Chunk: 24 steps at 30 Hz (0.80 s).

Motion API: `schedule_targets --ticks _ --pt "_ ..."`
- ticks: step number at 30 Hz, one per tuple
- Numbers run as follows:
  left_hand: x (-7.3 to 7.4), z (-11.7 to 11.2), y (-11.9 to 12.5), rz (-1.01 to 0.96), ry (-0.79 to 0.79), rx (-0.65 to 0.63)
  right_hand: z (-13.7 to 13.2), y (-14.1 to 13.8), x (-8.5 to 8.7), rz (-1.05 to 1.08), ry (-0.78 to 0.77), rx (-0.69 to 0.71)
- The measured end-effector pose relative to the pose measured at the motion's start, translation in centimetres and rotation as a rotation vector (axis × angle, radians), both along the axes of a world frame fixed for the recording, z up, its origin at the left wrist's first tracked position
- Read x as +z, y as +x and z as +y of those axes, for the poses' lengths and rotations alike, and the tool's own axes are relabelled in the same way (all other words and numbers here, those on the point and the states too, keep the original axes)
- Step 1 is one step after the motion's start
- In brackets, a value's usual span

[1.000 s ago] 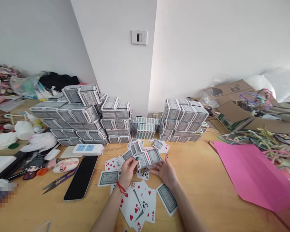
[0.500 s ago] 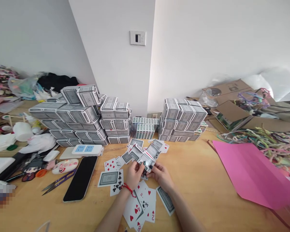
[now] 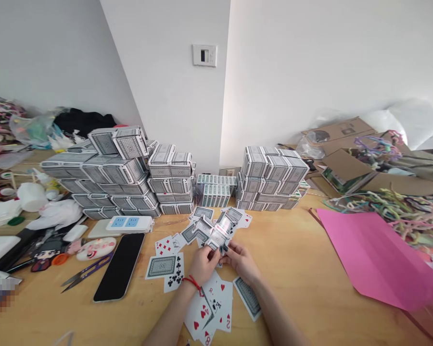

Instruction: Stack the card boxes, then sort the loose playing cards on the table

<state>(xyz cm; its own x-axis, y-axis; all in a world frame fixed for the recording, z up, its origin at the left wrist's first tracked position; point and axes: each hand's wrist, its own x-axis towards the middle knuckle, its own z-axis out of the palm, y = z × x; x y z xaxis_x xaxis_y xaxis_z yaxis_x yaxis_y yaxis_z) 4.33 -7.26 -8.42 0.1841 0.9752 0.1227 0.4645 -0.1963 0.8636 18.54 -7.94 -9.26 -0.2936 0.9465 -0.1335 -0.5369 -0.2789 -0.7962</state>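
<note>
Between my two hands are folded playing cards [image 3: 218,236], backs up, fitted together at angles; how they join is partly hidden by my fingers. My left hand [image 3: 203,263], with a red string bracelet at the wrist, pinches their near left side. On the near right side, my right hand [image 3: 240,262] pinches the same cards, its dark-nailed thumb close to the left one. Loose cards lie around: a face-down card [image 3: 161,266] left, hearts cards [image 3: 222,307] fanned between my forearms, another face-down card [image 3: 248,298] beside my right forearm.
Blocks of folded cards [image 3: 115,175] are stacked at back left, others [image 3: 274,173] at back right, with packed card decks [image 3: 216,192] between. A phone [image 3: 119,266], scissors [image 3: 86,272] and power strip [image 3: 132,224] lie left. Pink paper [image 3: 375,254] and yarn [image 3: 397,211] are right.
The folded cards have turned in my fingers and tipped so their surface catches the light. My hands have drawn slightly closer together. The loose cards lie as before.
</note>
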Motion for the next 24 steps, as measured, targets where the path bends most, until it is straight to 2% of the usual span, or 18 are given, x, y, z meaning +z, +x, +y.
schedule_targets --ticks 5,14,16,21,24 --pt "0.27 -0.28 -0.1 -0.007 -0.013 -0.086 0.1 0.2 -0.43 0.023 -0.02 -0.035" --pt "-0.26 -0.09 -0.23 -0.02 -0.056 -0.094 0.27 0.04 -0.75 -0.071 0.013 -0.037" --pt "-0.42 -0.09 -0.41 -0.063 -0.086 -0.097 0.25 0.08 -0.73 -0.054 0.005 -0.038" --pt "-0.7 -0.15 -0.45 -0.271 -0.199 0.007 0.25 0.05 -0.76 -0.053 -0.012 -0.046" --pt "-0.57 -0.13 -0.26 -0.31 -0.229 0.0 0.25 -0.05 -0.67 -0.111 0.003 -0.048"
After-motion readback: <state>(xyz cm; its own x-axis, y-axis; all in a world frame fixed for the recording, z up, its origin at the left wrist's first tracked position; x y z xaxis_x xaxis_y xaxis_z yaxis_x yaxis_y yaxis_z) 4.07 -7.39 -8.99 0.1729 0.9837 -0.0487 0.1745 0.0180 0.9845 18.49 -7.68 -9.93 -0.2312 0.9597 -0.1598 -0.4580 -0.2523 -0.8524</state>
